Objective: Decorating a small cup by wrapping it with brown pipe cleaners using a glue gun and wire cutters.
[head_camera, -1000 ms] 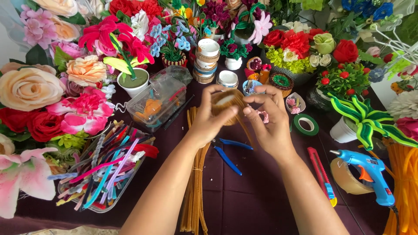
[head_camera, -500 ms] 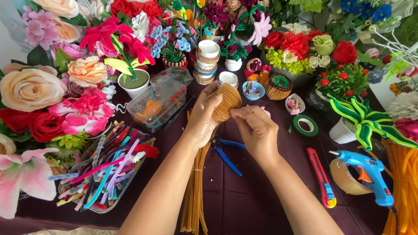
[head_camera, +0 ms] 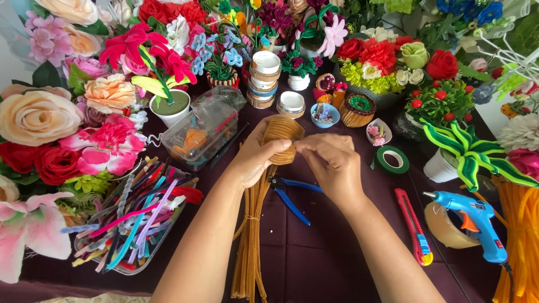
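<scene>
The left hand is wrapping around a small tan ribbed pot, fingers curled over its side and thumb underneath, gripping it just above the desk. The right hand is pressing against the pot's right edge, fingertips pinched together on its lower rim. The pot is lying tilted on its side between both hands, its coiled brown ridges showing like wound fuzzy wire. Both forearms are reaching in from the bottom edge, meeting in the middle.

Under the hands, blue-handled pliers are lying on the dark cloth beside a bundle of tan fuzzy wires. To the right, a red box cutter, a blue glue gun and a roll of green tape are resting. To the left, a clear tray of coloured fuzzy wires is sitting.
</scene>
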